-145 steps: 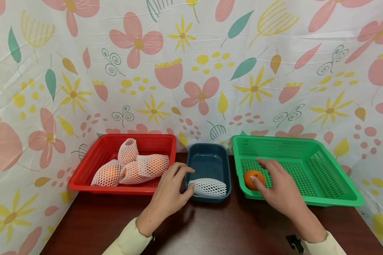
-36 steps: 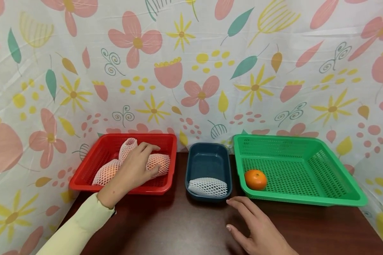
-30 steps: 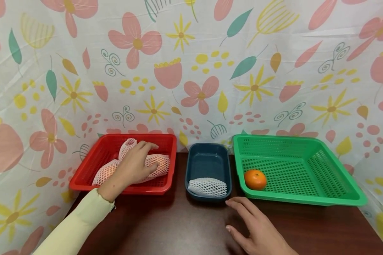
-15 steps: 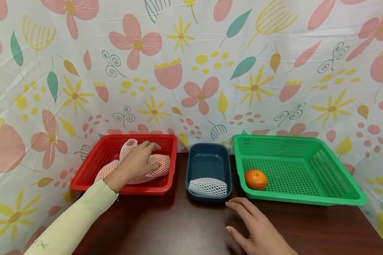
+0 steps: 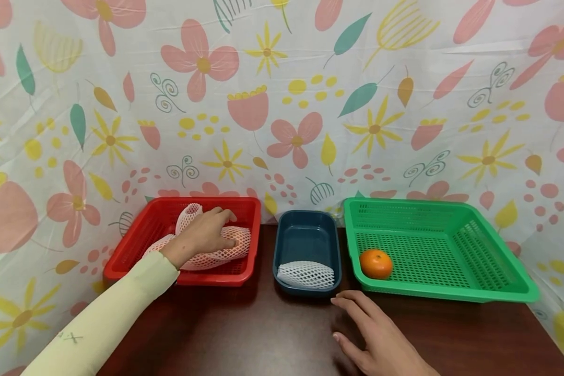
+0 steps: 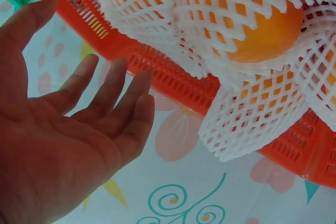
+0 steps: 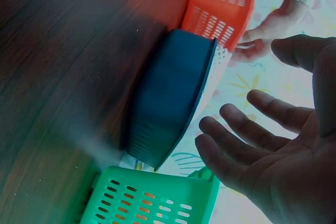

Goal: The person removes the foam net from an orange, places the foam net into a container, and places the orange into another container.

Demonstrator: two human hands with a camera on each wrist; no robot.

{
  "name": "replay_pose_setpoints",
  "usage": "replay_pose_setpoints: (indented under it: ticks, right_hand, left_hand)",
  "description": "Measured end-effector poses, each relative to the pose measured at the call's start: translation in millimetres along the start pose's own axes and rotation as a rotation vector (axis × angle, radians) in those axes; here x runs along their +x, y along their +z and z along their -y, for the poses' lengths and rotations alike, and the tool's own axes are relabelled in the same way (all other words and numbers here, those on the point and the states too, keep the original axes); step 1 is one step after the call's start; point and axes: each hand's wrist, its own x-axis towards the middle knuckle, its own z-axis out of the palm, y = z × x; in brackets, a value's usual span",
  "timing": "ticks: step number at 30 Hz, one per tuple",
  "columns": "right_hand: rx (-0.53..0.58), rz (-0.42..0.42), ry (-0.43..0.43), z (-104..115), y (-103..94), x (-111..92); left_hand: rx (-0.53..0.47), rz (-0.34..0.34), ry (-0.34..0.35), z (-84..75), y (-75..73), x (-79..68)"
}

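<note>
My left hand [image 5: 206, 232] hovers over the red basket [image 5: 216, 280] with its fingers loosely bent and nothing in them. Under and around it lie several orange fruits in white foam nets [image 5: 242, 244], partly covered by the hand in the head view. The left wrist view shows a gap between the fingers and the netted fruits [image 6: 268, 35]. Relaxed and holding nothing, my right hand [image 5: 378, 334] is above the table, just in front of the dark blue tray [image 5: 305, 240]. A white foam net [image 5: 305, 275] lies at that tray's near end.
To the right stands a green basket [image 5: 432, 293] with a bare orange [image 5: 376, 263] in its near left corner. All three containers line the back of the dark wooden table [image 5: 263, 334], against a flower-patterned cloth [image 5: 291, 68].
Since the earliest frame, my left hand has gone from the blue tray to over the red basket. My right hand has left the orange and drawn back. Over the last second both hardly move.
</note>
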Motion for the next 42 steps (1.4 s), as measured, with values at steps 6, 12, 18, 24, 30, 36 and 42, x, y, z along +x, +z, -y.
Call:
replay_pose_setpoints:
  ticks: [6,12,18,24,30,36,42]
  right_hand:
    - [-0.009,0.024,-0.007,0.3,1.0,0.6]
    - [-0.003,0.05,-0.002,0.4,0.7,0.0]
    - [-0.016,0.034,-0.021,-0.9,1.0,-0.5]
    - [-0.029,0.023,-0.017,-1.6,1.2,-1.5]
    - [-0.02,0.02,-0.031,-0.9,1.3,-2.4]
    - [-0.016,0.039,-0.015,-0.5,0.5,-2.6]
    - [-0.027,0.02,-0.03,-1.2,0.9,-2.7]
  left_hand:
    - [0.002,0.041,-0.017,1.5,-3.4,4.3]
    - [0.02,0.091,-0.041,2.6,-3.9,10.8]
    - [0.038,0.134,-0.05,1.6,-0.7,15.3]
    - [0.099,0.178,-0.037,2.3,8.8,16.5]
    - [0.147,0.238,-0.061,3.6,14.2,22.0]
    - [0.175,0.259,-0.076,3.8,15.9,24.3]
    - [0.172,0.277,-0.079,4.2,18.2,23.9]
